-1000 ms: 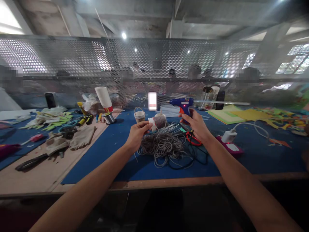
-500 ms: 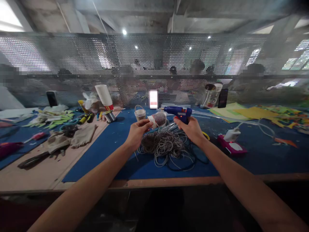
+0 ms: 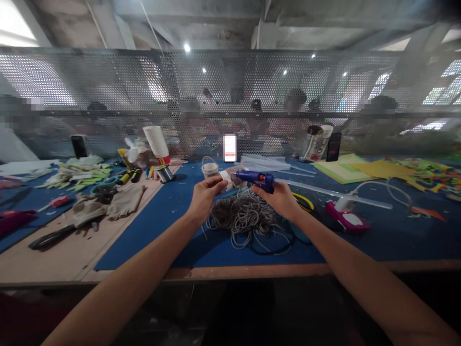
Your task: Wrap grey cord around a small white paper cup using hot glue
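My left hand (image 3: pixel 206 196) pinches the rim of a paper cup (image 3: pixel 225 179) that lies on its side in the air, its far part wrapped in grey cord. A blue glue gun (image 3: pixel 256 178) is in my right hand (image 3: pixel 279 198), fingers around its handle, a long clear glue stick (image 3: pixel 334 192) sticking out of its back. The nozzle points left at the cup's side; whether it touches cannot be made out. Below both hands lies a tangled heap of grey cord (image 3: pixel 248 216). Behind my left hand stands a small white cup with a handle (image 3: pixel 210 169).
To the left are stacked paper cups (image 3: pixel 156 142), gloves (image 3: pixel 126 202) and black-handled scissors (image 3: pixel 54 236). A pink power socket (image 3: pixel 347 218) with a white plug sits at the right. A lit phone (image 3: pixel 229 147) stands before the mesh screen (image 3: pixel 230 86). Coloured sheets (image 3: pixel 342 168) lie back right.
My right hand has brought the glue gun down and left, its nozzle now over the cup. The glue stick behind it has swung lower. My left hand has hardly moved.
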`<action>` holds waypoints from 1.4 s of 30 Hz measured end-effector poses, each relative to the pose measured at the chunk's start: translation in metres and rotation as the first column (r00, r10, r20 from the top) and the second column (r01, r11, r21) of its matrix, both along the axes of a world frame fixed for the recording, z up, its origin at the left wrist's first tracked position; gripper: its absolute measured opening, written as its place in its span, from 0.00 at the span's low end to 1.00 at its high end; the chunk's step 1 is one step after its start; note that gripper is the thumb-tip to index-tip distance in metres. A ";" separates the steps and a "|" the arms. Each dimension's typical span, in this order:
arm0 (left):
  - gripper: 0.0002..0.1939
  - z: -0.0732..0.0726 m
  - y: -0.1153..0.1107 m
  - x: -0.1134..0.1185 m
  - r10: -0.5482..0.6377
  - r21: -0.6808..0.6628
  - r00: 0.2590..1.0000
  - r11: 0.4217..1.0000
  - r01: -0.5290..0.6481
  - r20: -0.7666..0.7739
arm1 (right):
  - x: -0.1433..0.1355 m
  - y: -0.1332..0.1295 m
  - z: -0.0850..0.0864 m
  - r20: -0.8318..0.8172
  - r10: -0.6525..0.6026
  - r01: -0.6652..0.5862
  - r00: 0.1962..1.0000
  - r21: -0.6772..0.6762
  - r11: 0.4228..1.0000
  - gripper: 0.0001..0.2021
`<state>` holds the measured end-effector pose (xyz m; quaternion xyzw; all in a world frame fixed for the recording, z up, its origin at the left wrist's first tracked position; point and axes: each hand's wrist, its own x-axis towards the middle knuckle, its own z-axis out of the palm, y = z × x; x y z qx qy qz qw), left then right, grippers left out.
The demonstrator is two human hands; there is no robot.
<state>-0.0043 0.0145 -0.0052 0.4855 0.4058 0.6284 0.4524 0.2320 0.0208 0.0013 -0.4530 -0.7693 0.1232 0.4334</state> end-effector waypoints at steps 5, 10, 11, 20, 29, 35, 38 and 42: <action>0.17 -0.001 0.003 -0.002 0.032 0.010 0.999 0.999 -0.032 -0.001 | 0.000 -0.001 0.000 0.042 0.016 -0.017 0.999 0.023 1.000 0.21; 0.17 0.000 0.002 -0.001 0.046 0.003 0.999 0.999 -0.046 0.003 | 0.001 -0.003 0.001 0.098 0.021 -0.022 0.995 0.008 1.000 0.23; 0.17 0.000 0.002 -0.001 0.047 0.001 0.999 0.999 -0.047 0.002 | 0.001 -0.003 0.001 0.101 0.024 -0.025 0.995 0.009 1.000 0.23; 0.18 0.003 -0.001 0.001 0.046 0.004 0.999 0.999 -0.046 -0.001 | 0.002 -0.003 0.000 0.142 -0.011 0.008 0.990 0.024 1.000 0.24; 0.18 0.000 0.001 0.000 0.047 0.003 0.999 0.999 -0.047 -0.006 | 0.003 -0.002 0.000 0.156 -0.005 0.001 0.988 0.024 1.000 0.24; 0.16 0.000 0.001 0.000 0.043 0.008 0.999 0.999 -0.043 -0.005 | 0.004 -0.003 0.000 0.162 -0.001 0.000 0.987 0.006 1.000 0.23; 0.16 -0.001 0.002 -0.001 0.045 0.012 0.999 0.999 -0.045 -0.009 | 0.003 -0.004 0.001 0.160 -0.001 0.000 0.987 0.008 1.000 0.22; 0.17 -0.001 0.002 -0.001 0.042 0.012 0.999 0.999 -0.042 -0.005 | 0.003 -0.003 0.001 0.167 -0.009 0.006 0.986 0.017 1.000 0.22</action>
